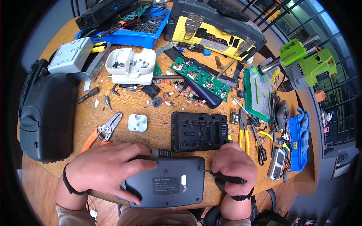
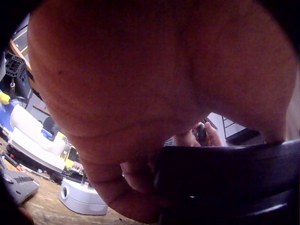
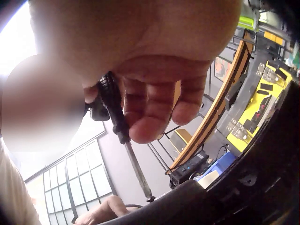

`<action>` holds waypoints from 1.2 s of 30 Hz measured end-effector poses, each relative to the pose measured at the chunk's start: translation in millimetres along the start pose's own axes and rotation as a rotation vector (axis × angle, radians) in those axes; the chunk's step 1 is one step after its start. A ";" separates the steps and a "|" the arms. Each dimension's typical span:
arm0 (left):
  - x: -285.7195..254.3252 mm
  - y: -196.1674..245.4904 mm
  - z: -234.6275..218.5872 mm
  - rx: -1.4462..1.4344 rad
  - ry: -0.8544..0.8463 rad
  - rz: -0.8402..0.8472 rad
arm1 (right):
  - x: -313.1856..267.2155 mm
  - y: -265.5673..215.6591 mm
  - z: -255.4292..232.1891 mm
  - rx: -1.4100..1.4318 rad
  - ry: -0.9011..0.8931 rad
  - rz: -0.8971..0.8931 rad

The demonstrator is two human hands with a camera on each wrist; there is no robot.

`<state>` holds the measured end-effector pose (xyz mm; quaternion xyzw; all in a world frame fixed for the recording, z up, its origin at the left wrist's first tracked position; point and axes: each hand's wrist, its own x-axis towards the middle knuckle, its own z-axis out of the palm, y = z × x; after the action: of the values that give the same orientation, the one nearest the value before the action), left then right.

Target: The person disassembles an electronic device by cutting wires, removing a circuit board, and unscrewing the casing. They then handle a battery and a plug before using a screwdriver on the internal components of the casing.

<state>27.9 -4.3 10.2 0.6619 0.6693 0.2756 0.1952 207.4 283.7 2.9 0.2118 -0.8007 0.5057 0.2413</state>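
A dark charger (image 1: pixel 151 188) lies label side up at the table's front edge, screw holes around its rim. My left hand (image 1: pixel 109 165) grips its left side, thumb at the near edge and fingers over the far edge. My right hand (image 1: pixel 235 165) holds a black screwdriver (image 1: pixel 230 178) at the charger's right side. In the right wrist view the screwdriver's shaft (image 3: pixel 138 171) points down, with a small dark screw (image 3: pixel 150 199) at its tip by the charger's edge. The fingers of my right hand (image 3: pixel 154 103) curl about the handle.
Behind the charger is an open black battery bay (image 1: pixel 200 132), with a white plug adapter (image 1: pixel 137 123) and orange-handled strippers (image 1: pixel 102 132) to its left. Yellow-handled pliers (image 1: pixel 244 137) and scissors (image 1: pixel 259 147) lie right. A black case (image 1: pixel 49 116) stands far left; a green circuit board (image 1: pixel 200 79) lies farther back.
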 end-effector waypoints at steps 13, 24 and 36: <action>1.1 -0.4 0.7 0.014 0.008 0.012 | -0.1 -3.1 13.3 -0.045 0.101 -0.018; 0.3 0.0 -0.5 0.009 -0.008 0.002 | 2.9 -13.8 17.4 -0.101 0.171 0.026; 0.1 0.0 0.5 0.013 -0.003 0.003 | 1.4 2.0 3.3 -0.055 0.053 -0.083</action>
<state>28.2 -4.1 9.8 0.6645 0.6698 0.2706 0.1914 204.5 281.4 1.1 0.2245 -0.7980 0.4787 0.2890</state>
